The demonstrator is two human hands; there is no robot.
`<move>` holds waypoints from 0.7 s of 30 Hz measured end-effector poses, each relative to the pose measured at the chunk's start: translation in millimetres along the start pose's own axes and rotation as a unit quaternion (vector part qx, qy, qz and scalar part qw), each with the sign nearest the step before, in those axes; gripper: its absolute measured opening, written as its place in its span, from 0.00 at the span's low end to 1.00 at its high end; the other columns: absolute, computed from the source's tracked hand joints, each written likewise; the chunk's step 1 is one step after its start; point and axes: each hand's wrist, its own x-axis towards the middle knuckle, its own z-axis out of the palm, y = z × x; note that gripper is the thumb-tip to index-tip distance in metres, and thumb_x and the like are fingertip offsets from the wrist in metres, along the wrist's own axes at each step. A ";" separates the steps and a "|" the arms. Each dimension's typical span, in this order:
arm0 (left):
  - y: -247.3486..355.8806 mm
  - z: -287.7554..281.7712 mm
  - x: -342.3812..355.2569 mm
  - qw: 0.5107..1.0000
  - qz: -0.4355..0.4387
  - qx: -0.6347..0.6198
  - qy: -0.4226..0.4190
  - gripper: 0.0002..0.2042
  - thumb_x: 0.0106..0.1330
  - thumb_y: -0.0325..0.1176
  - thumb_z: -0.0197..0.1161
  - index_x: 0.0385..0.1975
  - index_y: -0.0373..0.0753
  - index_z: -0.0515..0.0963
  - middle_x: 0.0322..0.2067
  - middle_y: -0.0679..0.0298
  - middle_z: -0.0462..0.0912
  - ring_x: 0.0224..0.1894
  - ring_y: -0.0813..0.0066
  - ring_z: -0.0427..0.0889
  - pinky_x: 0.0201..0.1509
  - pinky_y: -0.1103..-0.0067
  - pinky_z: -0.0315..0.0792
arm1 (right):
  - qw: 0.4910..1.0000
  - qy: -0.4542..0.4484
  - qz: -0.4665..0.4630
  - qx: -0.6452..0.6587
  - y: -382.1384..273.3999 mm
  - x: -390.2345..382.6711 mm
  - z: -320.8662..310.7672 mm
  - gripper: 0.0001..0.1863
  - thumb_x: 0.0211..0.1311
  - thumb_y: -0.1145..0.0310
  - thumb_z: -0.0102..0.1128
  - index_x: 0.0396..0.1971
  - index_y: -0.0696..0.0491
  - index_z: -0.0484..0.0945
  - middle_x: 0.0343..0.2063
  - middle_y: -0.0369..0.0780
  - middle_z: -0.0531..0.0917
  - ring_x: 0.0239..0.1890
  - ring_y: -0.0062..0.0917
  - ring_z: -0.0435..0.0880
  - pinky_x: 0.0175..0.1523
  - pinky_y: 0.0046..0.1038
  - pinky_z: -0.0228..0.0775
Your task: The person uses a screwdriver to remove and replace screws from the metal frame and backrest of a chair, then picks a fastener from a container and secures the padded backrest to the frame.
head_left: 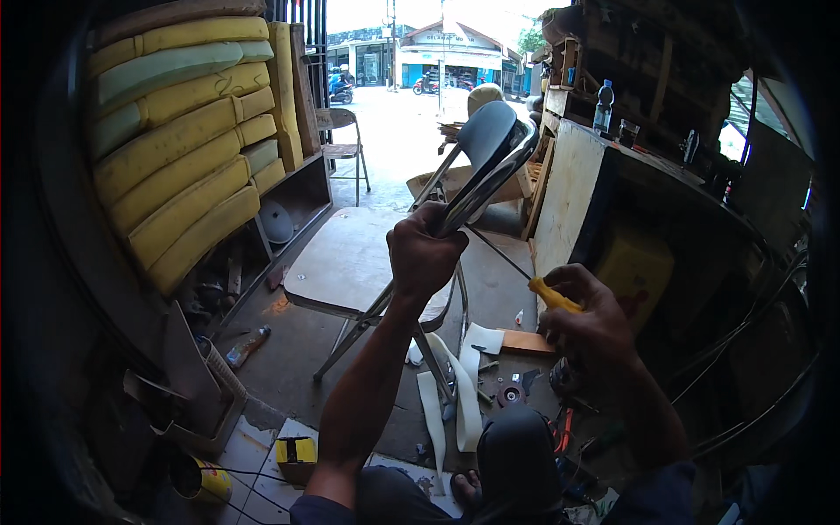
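In front of me stands a metal folding chair with a dark padded backrest (486,133) and a pale bare seat board (341,258). My left hand (426,249) is closed around the tubular frame just below that backrest. A screwdriver with a yellow handle (555,296) is held in the fingers of my right hand (593,322). Its thin shaft points up and left towards the chair frame. Whether the tip touches the frame is hidden behind the tubing and my left hand.
Yellow foam cushions (188,166) are stacked at left. A workbench (573,157) with a plastic bottle (604,107) stands at right. White strips (469,411), a wooden block (527,341) and a grinding disc (511,395) lie on the floor. Another folding chair (346,149) stands by the doorway.
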 end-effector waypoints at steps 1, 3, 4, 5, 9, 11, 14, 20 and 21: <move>0.0 2.7 -0.4 1.000 0.004 0.001 0.003 0.14 0.51 0.26 0.68 0.39 0.32 0.86 0.25 0.66 0.86 0.27 0.85 0.78 0.33 0.82 0.73 | 0.985 0.054 -0.123 -0.107 15.8 -0.9 7.9 0.20 0.59 0.74 0.67 0.52 0.59 0.79 0.35 0.47 0.86 0.25 0.25 0.87 0.28 0.23 0.79; -0.3 8.0 -1.1 1.000 0.012 0.002 0.007 0.14 0.51 0.26 0.68 0.39 0.32 0.86 0.25 0.66 0.86 0.27 0.85 0.78 0.33 0.83 0.73 | 0.812 0.118 -0.395 -0.412 22.2 2.8 1.8 0.18 0.58 0.75 0.67 0.50 0.58 0.82 0.36 0.48 0.86 0.28 0.32 0.89 0.30 0.25 0.82; -0.3 9.3 -1.8 1.000 0.011 0.001 0.009 0.14 0.51 0.26 0.68 0.39 0.31 0.86 0.25 0.66 0.86 0.28 0.85 0.78 0.34 0.83 0.73 | 0.776 0.126 -0.419 -0.455 23.6 1.7 2.3 0.18 0.58 0.75 0.67 0.50 0.58 0.83 0.36 0.48 0.86 0.27 0.32 0.89 0.29 0.26 0.82; -0.2 8.3 -3.3 1.000 0.011 -0.002 0.009 0.14 0.51 0.25 0.68 0.39 0.31 0.86 0.25 0.66 0.86 0.28 0.85 0.78 0.34 0.83 0.73 | 0.736 0.134 -0.440 -0.496 24.5 -0.3 5.9 0.18 0.58 0.76 0.66 0.49 0.57 0.83 0.36 0.48 0.86 0.27 0.32 0.89 0.29 0.27 0.82; -1.1 19.3 -4.2 1.000 -0.002 0.009 0.013 0.14 0.51 0.24 0.67 0.39 0.31 0.85 0.26 0.66 0.86 0.28 0.86 0.78 0.34 0.83 0.73 | 0.789 0.118 -0.450 -0.401 30.8 2.2 7.1 0.15 0.65 0.74 0.61 0.50 0.57 0.84 0.37 0.48 0.86 0.21 0.24 0.85 0.21 0.26 0.77; -3.8 9.3 -2.9 1.000 -0.008 0.010 0.027 0.14 0.50 0.23 0.68 0.39 0.32 0.86 0.26 0.67 0.86 0.28 0.86 0.78 0.33 0.83 0.72 | 0.992 0.056 -0.108 -0.042 3.2 -0.6 12.4 0.16 0.67 0.74 0.59 0.53 0.59 0.82 0.37 0.47 0.85 0.19 0.21 0.83 0.19 0.23 0.74; -4.1 4.9 -4.8 1.000 -0.006 -0.003 0.030 0.13 0.51 0.22 0.68 0.39 0.32 0.85 0.25 0.69 0.84 0.26 0.87 0.75 0.31 0.83 0.69 | 0.940 -0.055 0.133 0.310 2.2 3.2 0.0 0.19 0.69 0.72 0.58 0.58 0.60 0.76 0.38 0.46 0.83 0.18 0.16 0.80 0.18 0.19 0.71; -5.3 3.2 -1.5 1.000 0.001 -0.003 -0.010 0.13 0.52 0.23 0.68 0.39 0.32 0.85 0.23 0.71 0.82 0.25 0.87 0.73 0.30 0.84 0.67 | 0.998 -0.003 0.028 0.049 -0.3 -4.0 5.0 0.25 0.60 0.77 0.64 0.59 0.60 0.76 0.42 0.51 0.83 0.29 0.26 0.88 0.26 0.23 0.80; -6.2 2.1 -3.3 1.000 -0.002 0.002 -0.008 0.13 0.52 0.24 0.68 0.39 0.32 0.85 0.23 0.72 0.82 0.25 0.87 0.73 0.29 0.84 0.66 | 0.986 0.049 -0.111 -0.117 8.9 -4.6 7.3 0.23 0.60 0.77 0.64 0.57 0.60 0.77 0.42 0.51 0.84 0.31 0.27 0.89 0.27 0.24 0.81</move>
